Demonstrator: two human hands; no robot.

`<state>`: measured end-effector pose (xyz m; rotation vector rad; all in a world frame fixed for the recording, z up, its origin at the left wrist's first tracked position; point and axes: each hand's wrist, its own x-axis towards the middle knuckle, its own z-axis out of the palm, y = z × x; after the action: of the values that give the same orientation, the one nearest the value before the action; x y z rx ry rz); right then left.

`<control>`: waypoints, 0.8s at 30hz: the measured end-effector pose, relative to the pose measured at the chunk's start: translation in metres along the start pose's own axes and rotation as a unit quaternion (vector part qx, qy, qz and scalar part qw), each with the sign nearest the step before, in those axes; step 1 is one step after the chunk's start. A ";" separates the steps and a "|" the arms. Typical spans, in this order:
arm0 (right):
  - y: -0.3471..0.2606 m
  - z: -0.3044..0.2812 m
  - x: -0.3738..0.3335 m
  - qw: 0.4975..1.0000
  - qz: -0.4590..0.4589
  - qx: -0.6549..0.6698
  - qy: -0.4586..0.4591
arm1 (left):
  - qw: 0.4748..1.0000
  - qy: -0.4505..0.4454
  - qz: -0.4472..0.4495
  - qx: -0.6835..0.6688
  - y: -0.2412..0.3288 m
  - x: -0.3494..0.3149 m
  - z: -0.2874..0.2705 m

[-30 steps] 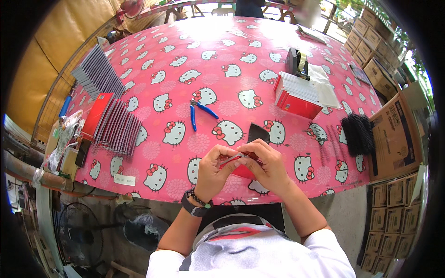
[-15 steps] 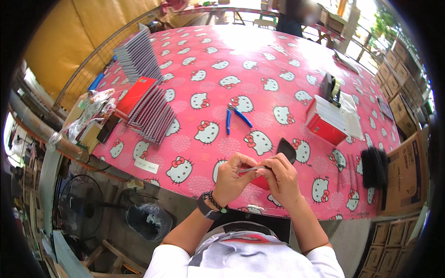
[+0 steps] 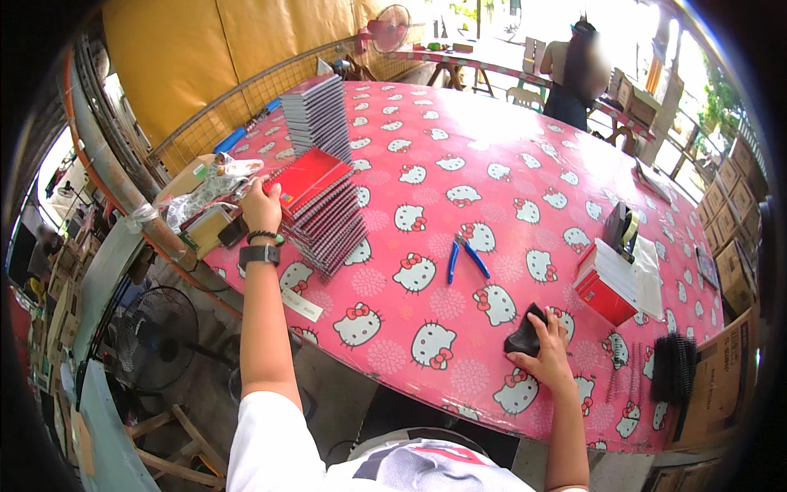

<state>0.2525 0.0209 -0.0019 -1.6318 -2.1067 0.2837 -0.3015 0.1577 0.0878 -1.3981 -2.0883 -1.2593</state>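
My left hand reaches to the left edge of a stack of red spiral notebooks. Its fingers and thumb close on the edge of the top red notebook, partly hidden by the hand. Toward the front right of the table, my right hand has its thumb and fingers around a small black cloth-like piece, which rests on the tabletop. Blue-handled pliers lie spread on the pink patterned tablecloth between my hands.
Behind the red notebooks rises a taller stack of grey-edged notebooks. Red-covered booklets and a tape dispenser stand at right, near black spiral wires and a carton. A person stands beyond the table.
My hands were together at the table's front edge over a red item; now they are apart. The left has gone to the notebook stack, the right to the black piece. The view has turned left.
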 end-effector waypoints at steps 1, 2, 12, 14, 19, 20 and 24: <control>0.003 0.003 0.004 1.000 0.001 -0.004 -0.016 | 1.000 -0.017 0.001 0.014 -0.006 0.008 0.000; 0.005 0.002 0.002 0.999 0.009 -0.011 -0.040 | 0.999 -0.043 -0.001 0.026 -0.003 0.006 -0.003; 0.067 -0.032 0.051 0.967 -0.005 0.050 0.248 | 0.954 -0.175 0.231 0.072 0.086 -0.035 -0.005; 0.093 -0.053 0.058 0.936 0.045 -0.130 0.323 | 0.960 -0.154 0.228 0.056 0.087 -0.041 -0.004; 0.139 -0.067 0.063 0.948 0.023 -0.165 0.271 | 0.970 -0.074 0.227 0.038 0.092 -0.054 -0.003; 0.140 -0.071 0.060 0.949 0.015 -0.161 0.269 | 0.969 -0.038 0.244 0.033 0.105 -0.064 -0.004; 0.132 -0.079 0.056 0.948 0.010 -0.088 0.306 | 0.945 -0.091 0.273 -0.152 0.156 -0.116 -0.015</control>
<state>0.3928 0.1020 0.0229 -1.5724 -1.6678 -0.3773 -0.1157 0.0991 0.0935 -2.1132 -1.4674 -1.2745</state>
